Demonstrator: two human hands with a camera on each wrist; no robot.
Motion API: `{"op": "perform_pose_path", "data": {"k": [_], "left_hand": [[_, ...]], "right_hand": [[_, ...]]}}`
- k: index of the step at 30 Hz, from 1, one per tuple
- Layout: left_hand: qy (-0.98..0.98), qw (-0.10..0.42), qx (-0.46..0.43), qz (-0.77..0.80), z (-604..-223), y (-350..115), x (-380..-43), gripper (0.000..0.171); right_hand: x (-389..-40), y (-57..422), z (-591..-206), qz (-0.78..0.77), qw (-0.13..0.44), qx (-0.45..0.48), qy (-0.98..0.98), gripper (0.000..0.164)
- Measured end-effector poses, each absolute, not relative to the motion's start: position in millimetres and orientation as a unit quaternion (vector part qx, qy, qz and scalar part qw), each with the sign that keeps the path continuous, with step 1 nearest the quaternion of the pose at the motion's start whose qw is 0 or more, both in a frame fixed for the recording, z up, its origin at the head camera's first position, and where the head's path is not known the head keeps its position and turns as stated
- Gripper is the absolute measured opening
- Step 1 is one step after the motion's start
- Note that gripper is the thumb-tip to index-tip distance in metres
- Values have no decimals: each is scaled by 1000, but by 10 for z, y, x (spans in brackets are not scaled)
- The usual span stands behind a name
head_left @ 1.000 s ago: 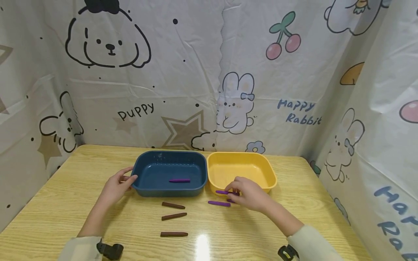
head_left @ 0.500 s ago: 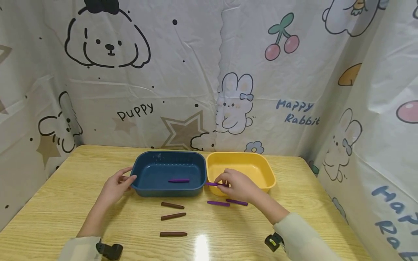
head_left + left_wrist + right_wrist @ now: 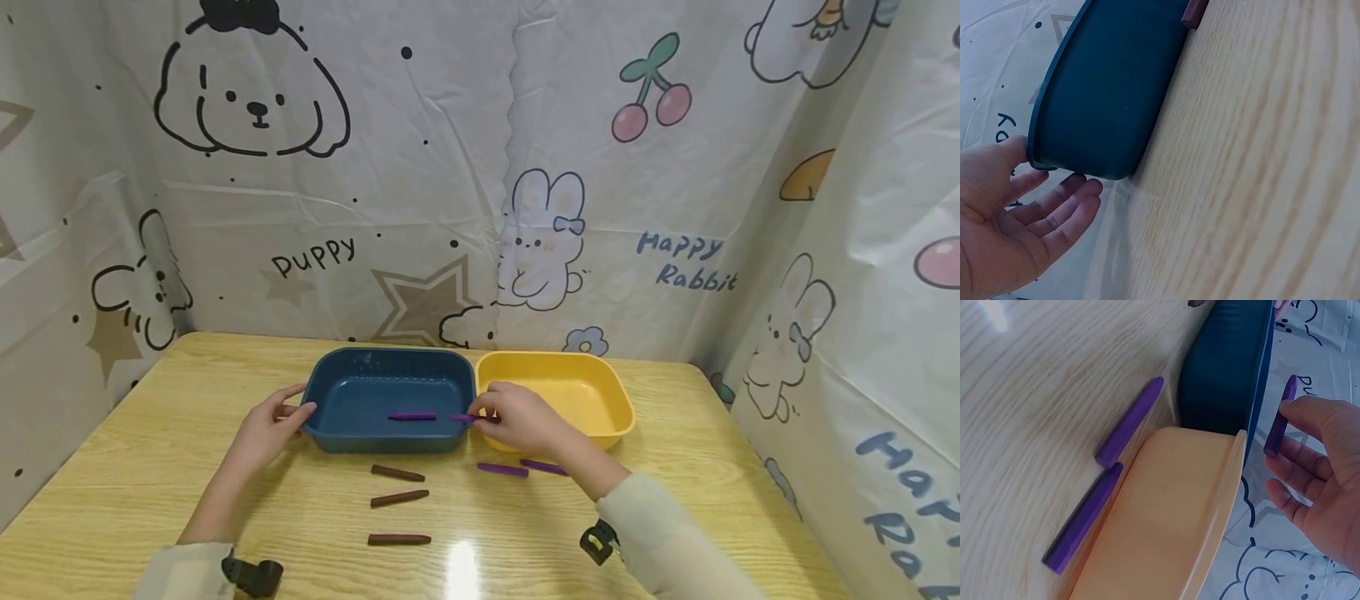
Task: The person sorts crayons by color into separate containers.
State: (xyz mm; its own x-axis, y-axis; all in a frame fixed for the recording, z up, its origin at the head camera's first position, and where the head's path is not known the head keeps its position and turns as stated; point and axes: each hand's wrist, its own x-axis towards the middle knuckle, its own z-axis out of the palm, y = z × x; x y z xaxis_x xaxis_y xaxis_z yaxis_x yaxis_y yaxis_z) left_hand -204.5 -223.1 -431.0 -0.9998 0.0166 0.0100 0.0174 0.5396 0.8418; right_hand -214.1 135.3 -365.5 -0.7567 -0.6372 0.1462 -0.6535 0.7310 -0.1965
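My right hand (image 3: pixel 517 414) pinches a purple crayon (image 3: pixel 1282 415) between thumb and fingers, over the side where the two bins meet. The crayon's tip points left across the rim of the dark blue bin (image 3: pixel 390 442). Inside that bin lies another purple crayon (image 3: pixel 412 416). My left hand (image 3: pixel 268 427) holds the blue bin's left end, thumb at the rim and fingertips against the outer wall under it. Two purple crayons, one nearer (image 3: pixel 503 470) and one to its right (image 3: pixel 545 467), lie on the table before the yellow bin (image 3: pixel 626 408).
Three brown crayons lie in front of the blue bin: a back one (image 3: pixel 397 473), a middle one (image 3: pixel 400 498) and a front one (image 3: pixel 399 540). A printed curtain (image 3: pixel 420 167) closes off the back and sides of the wooden table (image 3: pixel 300 517).
My right hand has lifted the purple crayon from the yellow bin's front and carried it left and back to the blue bin's rim. The left hand stays at the blue bin.
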Motion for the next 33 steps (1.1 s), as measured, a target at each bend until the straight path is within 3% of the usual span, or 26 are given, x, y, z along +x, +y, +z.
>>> {"op": "perform_pose_path", "data": {"k": [33], "left_hand": [[-880, -1, -12, -475, -4301, -2227, -2045, 64]], "right_hand": [[-2401, 887, -3748, 66, 43, 367, -927, 16]]}}
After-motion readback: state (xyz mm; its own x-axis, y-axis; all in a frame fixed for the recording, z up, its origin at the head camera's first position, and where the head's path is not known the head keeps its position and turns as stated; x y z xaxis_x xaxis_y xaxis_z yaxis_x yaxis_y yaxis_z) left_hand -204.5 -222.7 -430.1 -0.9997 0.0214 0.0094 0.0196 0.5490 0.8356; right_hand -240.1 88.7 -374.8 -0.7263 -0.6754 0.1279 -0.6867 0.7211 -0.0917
